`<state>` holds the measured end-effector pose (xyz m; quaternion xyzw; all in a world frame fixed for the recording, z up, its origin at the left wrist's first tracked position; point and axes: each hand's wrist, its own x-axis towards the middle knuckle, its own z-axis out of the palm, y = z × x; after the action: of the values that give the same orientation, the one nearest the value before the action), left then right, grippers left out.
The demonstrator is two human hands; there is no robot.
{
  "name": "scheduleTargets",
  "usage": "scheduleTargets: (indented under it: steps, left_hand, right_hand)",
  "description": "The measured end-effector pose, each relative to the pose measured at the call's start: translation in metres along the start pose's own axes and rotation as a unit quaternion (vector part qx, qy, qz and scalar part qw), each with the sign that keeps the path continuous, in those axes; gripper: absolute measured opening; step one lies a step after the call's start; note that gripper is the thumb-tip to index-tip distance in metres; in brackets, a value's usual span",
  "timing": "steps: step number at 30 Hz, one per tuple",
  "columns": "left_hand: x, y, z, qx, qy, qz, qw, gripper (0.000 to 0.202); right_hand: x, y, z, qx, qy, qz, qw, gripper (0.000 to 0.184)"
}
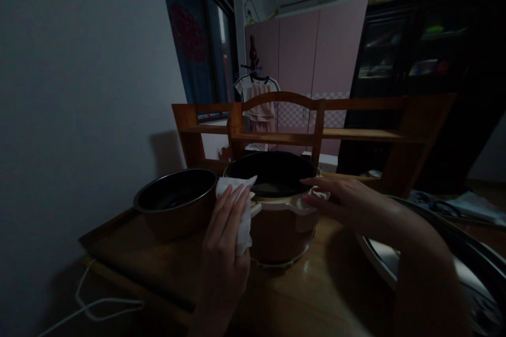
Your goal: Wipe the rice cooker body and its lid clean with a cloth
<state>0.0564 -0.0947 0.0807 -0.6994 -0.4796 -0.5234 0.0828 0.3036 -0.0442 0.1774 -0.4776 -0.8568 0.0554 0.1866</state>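
Note:
A round electric cooker [276, 231] with a dark inside and a pale rim stands on the wooden table. My left hand [227, 226] has its fingers pressed over a white tissue or cloth [244, 221] at the cooker's front left rim. Over at the right rim, my right hand [343, 195] reaches in with fingers stretched and apart. A small whitish part [322, 194] shows between those fingers; what it is I cannot make out. Left of the cooker sits a dark inner pot [174, 210], its mouth upward.
On the right lies a large round lid-like thing [381, 253], partly behind my right forearm. A wooden shelf rack [276, 137] rises behind the cooker. A white cord [106, 303] hangs at the table's left edge, near the wall [98, 89].

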Motion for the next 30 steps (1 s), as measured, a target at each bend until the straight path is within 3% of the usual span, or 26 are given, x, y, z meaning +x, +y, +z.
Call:
scheduleTargets:
  steps: [3, 7, 12, 16, 19, 21, 23, 25, 28, 30]
  left_hand:
    - [-0.007, -0.001, 0.003, -0.031, -0.001, 0.019, 0.999, 0.07]
    - [-0.025, -0.003, 0.015, -0.075, 0.044, 0.025, 0.996, 0.055]
    - [-0.05, -0.006, 0.017, -0.112, 0.014, -0.01, 0.994, 0.047]
    - [-0.052, -0.013, 0.005, -0.14, 0.148, -0.09, 0.975, 0.044]
    - [-0.032, -0.019, -0.007, -0.116, 0.229, -0.145, 0.955, 0.046]
    - [-0.012, -0.019, -0.012, -0.1, 0.24, -0.151, 0.954, 0.049]
    - [0.005, -0.016, -0.012, -0.103, 0.225, -0.142, 0.958, 0.048]
    - [0.015, -0.012, -0.006, -0.125, 0.17, -0.14, 0.967, 0.047]
    - [0.016, -0.009, 0.009, -0.139, 0.075, -0.145, 0.977, 0.05]
    - [0.013, -0.009, 0.017, -0.115, 0.056, -0.134, 0.983, 0.051]
  right_hand:
    - [-0.001, 0.0, 0.001, 0.0, 0.001, 0.002, 1.0, 0.055]
    - [-0.001, 0.0, 0.002, 0.001, 0.012, -0.007, 1.0, 0.056]
    - [0.002, 0.0, 0.001, 0.004, -0.007, 0.003, 1.0, 0.057]
    - [0.001, 0.002, 0.002, 0.005, 0.001, 0.002, 1.0, 0.057]
    - [0.001, 0.004, 0.004, 0.003, 0.0, 0.006, 1.0, 0.056]
    - [0.001, 0.005, 0.005, 0.002, -0.002, 0.005, 1.0, 0.056]
    - [0.001, 0.004, 0.005, 0.004, 0.009, 0.005, 1.0, 0.056]
    - [0.001, 0.003, 0.004, 0.006, 0.011, 0.009, 1.0, 0.056]
    - [0.0, 0.003, 0.004, 0.012, 0.001, 0.012, 1.0, 0.056]
    - [0.0, 0.004, 0.003, 0.02, 0.002, 0.011, 1.0, 0.056]
